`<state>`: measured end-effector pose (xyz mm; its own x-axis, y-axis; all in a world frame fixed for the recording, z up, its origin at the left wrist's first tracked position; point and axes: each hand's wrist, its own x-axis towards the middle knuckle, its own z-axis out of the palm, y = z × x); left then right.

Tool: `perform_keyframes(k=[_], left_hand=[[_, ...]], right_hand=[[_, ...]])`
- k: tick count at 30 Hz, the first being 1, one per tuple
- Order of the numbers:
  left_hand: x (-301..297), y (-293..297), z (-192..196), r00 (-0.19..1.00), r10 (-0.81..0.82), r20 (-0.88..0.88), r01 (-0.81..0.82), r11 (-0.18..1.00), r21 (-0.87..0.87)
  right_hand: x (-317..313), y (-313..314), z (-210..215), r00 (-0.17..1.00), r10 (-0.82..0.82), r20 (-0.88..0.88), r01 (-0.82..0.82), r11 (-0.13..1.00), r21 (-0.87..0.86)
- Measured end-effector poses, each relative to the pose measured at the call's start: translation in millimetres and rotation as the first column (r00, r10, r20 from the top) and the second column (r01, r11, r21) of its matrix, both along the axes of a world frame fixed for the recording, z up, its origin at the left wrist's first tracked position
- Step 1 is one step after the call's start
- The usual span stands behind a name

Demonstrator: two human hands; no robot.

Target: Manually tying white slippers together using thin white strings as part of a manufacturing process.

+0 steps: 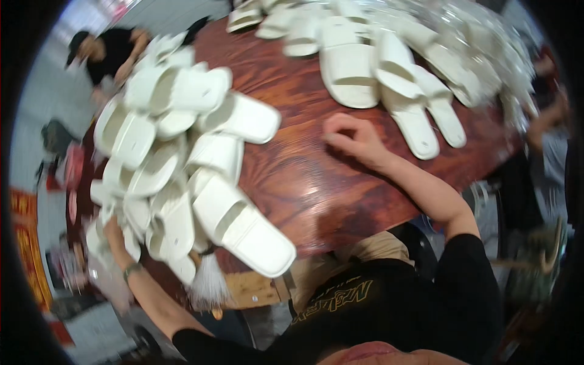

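Observation:
A large heap of white slide slippers (167,176) covers the left side of the dark red wood-grain table (286,176). At the heap's outer left edge, my left hand (113,231) reaches in among the slippers and touches them. Its fingers are mostly hidden, so whether it grips one is unclear. My right hand (358,141) hovers over or rests on the table's middle, fingers loosely curled toward the thumb and nothing in them. Closest to it are a white slipper (353,91) and a longer pair (417,125) beyond and to its right.
More white slippers (301,33) lie along the far side, some under clear plastic wrapping (505,55) at the far right. White string strands (210,283) hang from the near edge. One person in a black cap (112,55) is beyond the heap; another person's arm (550,118) shows at right.

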<state>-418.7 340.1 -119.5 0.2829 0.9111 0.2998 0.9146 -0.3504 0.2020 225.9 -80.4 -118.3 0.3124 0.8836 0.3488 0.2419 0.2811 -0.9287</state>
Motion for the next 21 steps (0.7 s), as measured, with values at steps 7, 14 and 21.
perform_keyframes(k=[7,14,21], left_hand=[[82,-57,55,0.679,0.344,0.649,-0.277,0.938,-0.207],[168,-298,198,0.577,0.038,0.816,0.09,0.99,-0.11],[313,-430,192,0.794,-0.494,0.354,0.529,0.848,-0.003]], right_hand=[[1,-24,-1,0.989,-0.019,0.144,0.016,1.0,0.022],[-17,-17,-8,0.912,0.052,0.407,-0.135,0.975,0.178],[14,-24,25,0.808,-0.346,0.478,0.02,0.826,0.563]])
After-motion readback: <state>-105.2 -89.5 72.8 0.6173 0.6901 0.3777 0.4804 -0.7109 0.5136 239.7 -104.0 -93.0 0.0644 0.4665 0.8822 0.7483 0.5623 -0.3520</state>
